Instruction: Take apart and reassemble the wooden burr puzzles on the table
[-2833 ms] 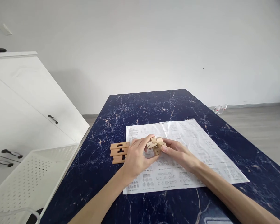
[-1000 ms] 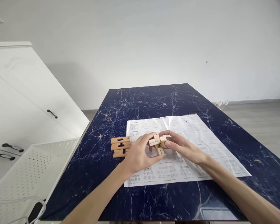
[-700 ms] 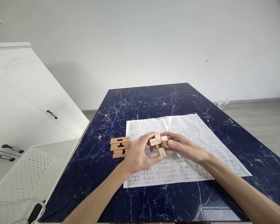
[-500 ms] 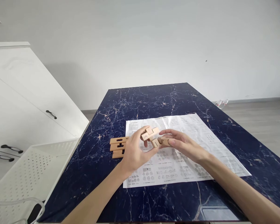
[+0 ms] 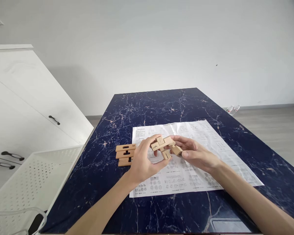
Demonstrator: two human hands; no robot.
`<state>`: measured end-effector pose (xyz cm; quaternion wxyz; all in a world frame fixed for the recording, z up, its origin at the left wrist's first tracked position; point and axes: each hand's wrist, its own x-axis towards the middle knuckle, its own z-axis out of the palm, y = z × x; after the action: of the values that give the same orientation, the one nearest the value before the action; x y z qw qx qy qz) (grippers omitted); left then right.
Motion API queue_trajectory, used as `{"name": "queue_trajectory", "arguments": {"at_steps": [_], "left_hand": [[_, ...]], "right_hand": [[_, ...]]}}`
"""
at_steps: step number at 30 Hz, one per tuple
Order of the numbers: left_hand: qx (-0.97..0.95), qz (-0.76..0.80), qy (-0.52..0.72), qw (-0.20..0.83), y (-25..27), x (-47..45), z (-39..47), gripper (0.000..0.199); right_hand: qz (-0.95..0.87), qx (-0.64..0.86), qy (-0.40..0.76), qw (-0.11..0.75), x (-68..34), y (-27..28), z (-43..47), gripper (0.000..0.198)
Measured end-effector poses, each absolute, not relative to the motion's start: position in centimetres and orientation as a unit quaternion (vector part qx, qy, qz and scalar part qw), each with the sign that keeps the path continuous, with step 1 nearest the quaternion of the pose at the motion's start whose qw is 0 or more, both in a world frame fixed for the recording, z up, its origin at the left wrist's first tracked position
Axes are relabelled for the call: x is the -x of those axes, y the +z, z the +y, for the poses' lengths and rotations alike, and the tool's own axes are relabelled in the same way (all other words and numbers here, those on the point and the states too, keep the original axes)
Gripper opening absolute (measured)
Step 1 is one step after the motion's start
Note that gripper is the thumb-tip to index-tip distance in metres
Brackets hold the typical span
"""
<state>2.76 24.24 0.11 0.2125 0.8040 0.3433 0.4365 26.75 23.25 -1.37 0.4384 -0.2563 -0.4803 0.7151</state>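
A partly joined wooden burr puzzle of pale interlocking blocks, one marked with a 3, is held above the paper. My left hand grips it from the left, thumb below and fingers over the top. At its right end, my right hand has its thumb against a notched wooden block, with the fingers behind it. That block touches the joined pieces; how far it is seated I cannot tell. Left of the paper lie three slotted wooden pieces in a row, partly behind my left hand.
The printed instruction sheet lies creased on the dark blue marbled table. White cabinets and a white perforated basket with a cable stand to the left. A grey-white wall rises behind.
The puzzle has turned in my left hand, showing the 3 more plainly. My right hand has shifted slightly right, its notched block now angled against the joined pieces.
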Motion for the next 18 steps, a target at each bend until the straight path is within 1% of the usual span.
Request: {"name": "queue_trajectory", "arguments": {"at_steps": [3, 10, 15, 18], "left_hand": [[-0.806, 0.346, 0.433, 0.207, 0.06, -2.77, 24.1, 0.069], [-0.817, 0.342, 0.424, 0.187, 0.08, -2.79, 24.08, 0.069], [-0.844, 0.317, 0.391, 0.185, 0.05, -2.54, 24.28, 0.069], [-0.858, 0.306, 0.368, 0.186, 0.17, -2.46, 24.36, 0.07]], "right_hand": [[-0.477, 0.244, 0.718, 0.444, -26.27, -1.39, 23.21, 0.053], [-0.484, 0.258, 0.724, 0.418, -25.73, -1.0, 22.85, 0.06], [-0.523, 0.261, 0.702, 0.407, -25.72, -0.63, 22.72, 0.05], [-0.55, 0.285, 0.676, 0.398, -25.85, -0.5, 22.63, 0.049]]}}
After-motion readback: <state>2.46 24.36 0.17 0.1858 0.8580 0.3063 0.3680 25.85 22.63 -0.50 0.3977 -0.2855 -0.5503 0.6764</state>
